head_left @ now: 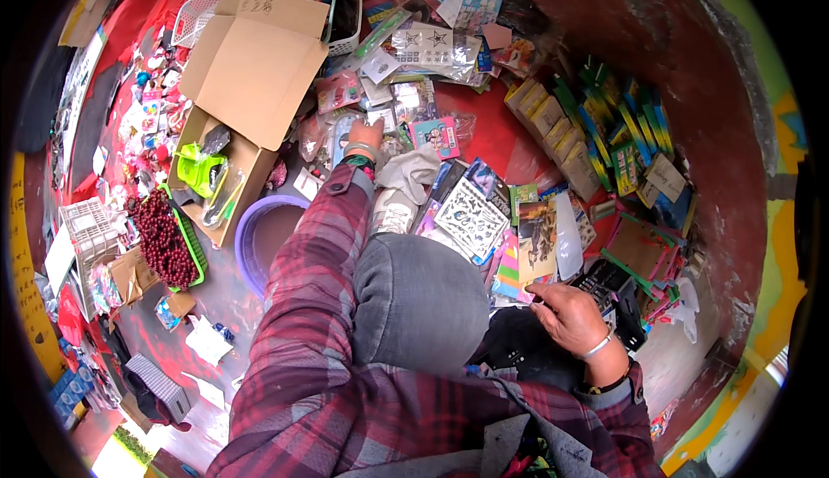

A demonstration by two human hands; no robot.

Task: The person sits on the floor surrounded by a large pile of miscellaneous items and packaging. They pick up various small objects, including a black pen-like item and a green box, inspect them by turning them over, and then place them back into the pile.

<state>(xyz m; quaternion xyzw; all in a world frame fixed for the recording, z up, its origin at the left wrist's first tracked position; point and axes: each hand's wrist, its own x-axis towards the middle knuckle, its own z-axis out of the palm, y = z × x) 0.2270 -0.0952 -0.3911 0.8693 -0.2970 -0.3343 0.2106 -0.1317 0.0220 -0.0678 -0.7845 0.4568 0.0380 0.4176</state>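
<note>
My left hand reaches away from me into a heap of small flat packets. Its fingers are mostly hidden, so I cannot tell whether they grip anything. A clear packet lies against its left side, and a pink and teal packet is a little to its right. My right hand, with a silver bangle at the wrist, is closed, thumb and forefinger pinching the lower edge of a colourful striped card. Beside that card lie a brown picture card and a white sheet of dark stickers.
An open cardboard box and a purple basin stand at my left, near a green basket of dark red beads. Rows of upright packs line the far right. My bent knee rises between my arms.
</note>
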